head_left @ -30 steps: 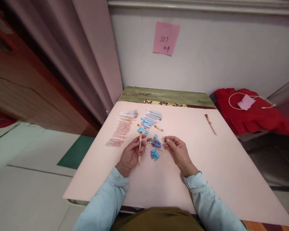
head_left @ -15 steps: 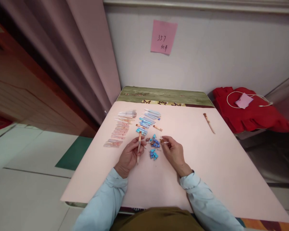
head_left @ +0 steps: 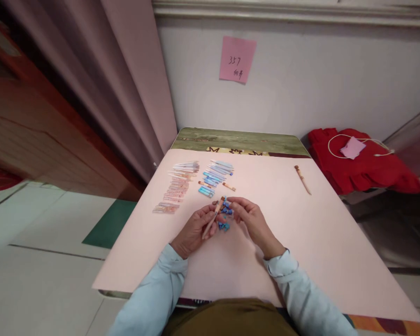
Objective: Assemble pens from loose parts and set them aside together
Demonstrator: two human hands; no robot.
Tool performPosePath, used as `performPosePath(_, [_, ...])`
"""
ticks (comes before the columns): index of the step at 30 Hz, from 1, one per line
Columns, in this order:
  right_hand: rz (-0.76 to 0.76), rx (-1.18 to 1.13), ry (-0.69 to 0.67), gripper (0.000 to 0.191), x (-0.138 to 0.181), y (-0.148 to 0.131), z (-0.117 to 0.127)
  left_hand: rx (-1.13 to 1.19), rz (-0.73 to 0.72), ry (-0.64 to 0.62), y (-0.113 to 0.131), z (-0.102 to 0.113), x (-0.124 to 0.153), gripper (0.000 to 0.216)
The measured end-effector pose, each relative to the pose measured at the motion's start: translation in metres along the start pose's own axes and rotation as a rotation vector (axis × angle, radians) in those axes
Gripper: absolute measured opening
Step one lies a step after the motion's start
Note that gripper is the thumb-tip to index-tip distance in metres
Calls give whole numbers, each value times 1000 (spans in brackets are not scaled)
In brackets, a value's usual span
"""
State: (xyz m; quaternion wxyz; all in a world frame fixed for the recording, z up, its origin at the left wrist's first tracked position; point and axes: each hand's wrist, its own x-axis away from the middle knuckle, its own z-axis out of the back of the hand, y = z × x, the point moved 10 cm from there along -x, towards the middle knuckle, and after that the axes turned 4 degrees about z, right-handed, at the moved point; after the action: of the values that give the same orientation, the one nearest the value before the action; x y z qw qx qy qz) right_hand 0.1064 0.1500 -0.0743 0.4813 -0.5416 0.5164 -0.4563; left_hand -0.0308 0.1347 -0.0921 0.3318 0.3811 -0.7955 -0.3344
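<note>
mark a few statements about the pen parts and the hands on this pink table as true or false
1. The left hand holds a slim orange pen barrel. True.
2. The right hand rests far out by the table's right edge. False: it meets the left hand at the barrel's upper end.
3. A lone brown-capped pen lies apart, right of the hands. True.
4. The small blue caps are stacked on the red cloth. False: they lie on the pale pink tabletop between the hands.
5. A pink paper note hangs on the wall. True.

Two bare hands, the left hand and right hand, emerge from long, pale blue sleeves with folded cuffs. Olive-brown clothing covers the lap below.
</note>
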Motion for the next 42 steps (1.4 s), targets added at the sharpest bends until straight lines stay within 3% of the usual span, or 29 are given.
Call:
performPosePath(2, [-43, -95, -89, 37, 3, -3, -14, -34, 36, -38, -5, -9, 1, 24])
performPosePath(6, [-59, -151, -89, 29, 8, -2, -15, -50, 103, -38, -10, -13, 4, 25])
performPosePath(15, [-15, -302, 150, 32, 17, 0, 2, 296, -17, 60, 9, 3, 17, 39])
performPosePath(19, [-28, -306, 159, 34, 16, 2, 7, 94, -28, 153, 10, 9, 25, 30])
performPosePath(23, [-103, -268, 82, 36, 14, 6, 4, -230, 138, 108, -3, -6, 32, 35])
performPosePath(29, [-145, -185, -95, 37, 16, 0, -20, -275, 186, 71, -15, -31, 38, 30])
performPosePath(32, [-150, -64, -165, 38, 6, -2, -20, -237, 158, 111, -11, -29, 37, 30])
performPosePath(35, [-61, 193, -55, 37, -24, -7, 9, -193, 94, 189, 7, -15, 34, 29])
performPosePath(38, [70, 606, 82, 28, -55, -14, 36, -167, 25, 315, 30, 9, 32, 27])
performPosePath(42, [163, 992, 114, 24, -79, -9, 34, -138, 2, 393, 47, 27, 26, 27])
